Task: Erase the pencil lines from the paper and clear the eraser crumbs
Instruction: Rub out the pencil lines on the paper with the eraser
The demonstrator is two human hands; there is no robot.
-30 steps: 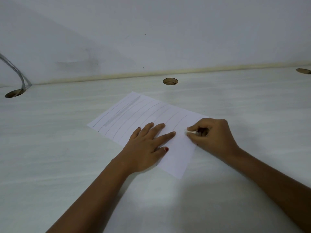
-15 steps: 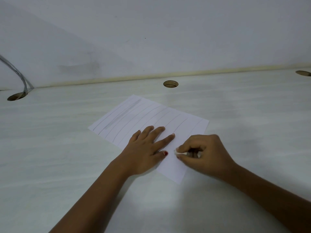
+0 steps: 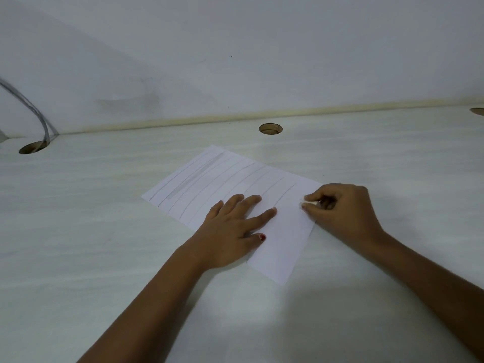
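A white sheet of paper (image 3: 209, 184) lies at an angle on the pale table (image 3: 104, 258). Several grey pencil lines run across its far and middle parts; the near right strip looks blank. My left hand (image 3: 230, 231) lies flat on the paper with straight, spread fingers, pressing it down. My right hand (image 3: 343, 210) is at the sheet's right edge, fingers curled, pinching a small white eraser (image 3: 309, 204) between thumb and forefinger against the paper. Most of the eraser is hidden by the fingers.
Round cable holes sit in the table: one (image 3: 270, 128) behind the paper, one (image 3: 34, 147) at far left with a grey cable (image 3: 31, 108) rising from it, one (image 3: 478, 111) at far right. A white wall (image 3: 235, 48) stands behind.
My right hand with the eraser slid toward me along the paper's right strip, then back away to the sheet's right edge. My left hand stayed pressed on the paper.
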